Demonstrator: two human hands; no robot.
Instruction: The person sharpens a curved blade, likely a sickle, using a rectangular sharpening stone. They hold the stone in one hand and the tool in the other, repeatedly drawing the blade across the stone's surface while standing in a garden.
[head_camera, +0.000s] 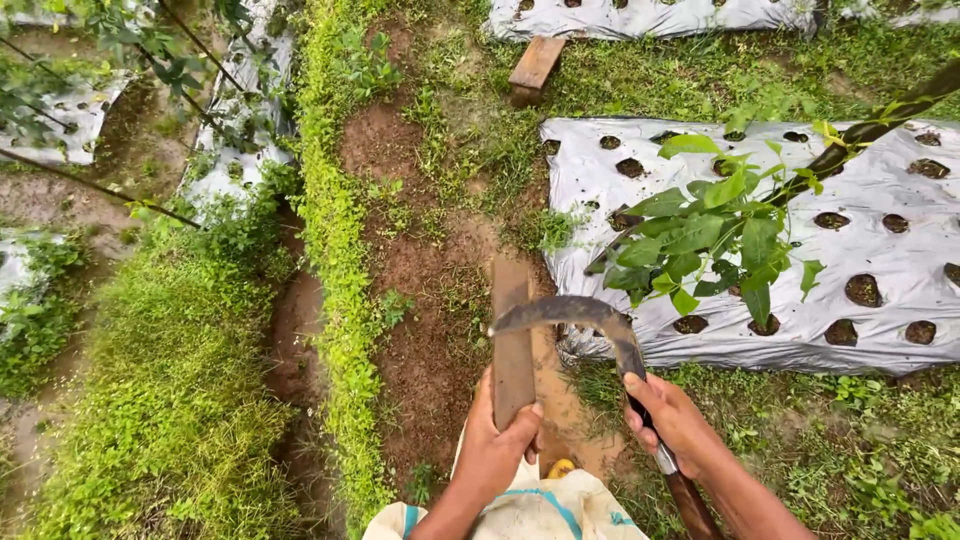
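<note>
left hand (497, 447) at 6 o'clock, fingers clenched round a flat wooden slat (512, 340) held upright. right hand (672, 418) at 5, gripping a curved sickle (585, 318), blade tip touching slat top. beyond at 2: silver mulch sheet (880, 190) w/ holes, leafy branch (715, 240).

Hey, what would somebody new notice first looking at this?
Probably the curved, dark metal sickle at centre, gripped by the right hand with its blade across a flat brown wooden block held upright by the left hand. To the right lies silver plastic mulch sheeting punched with planting holes.
</note>
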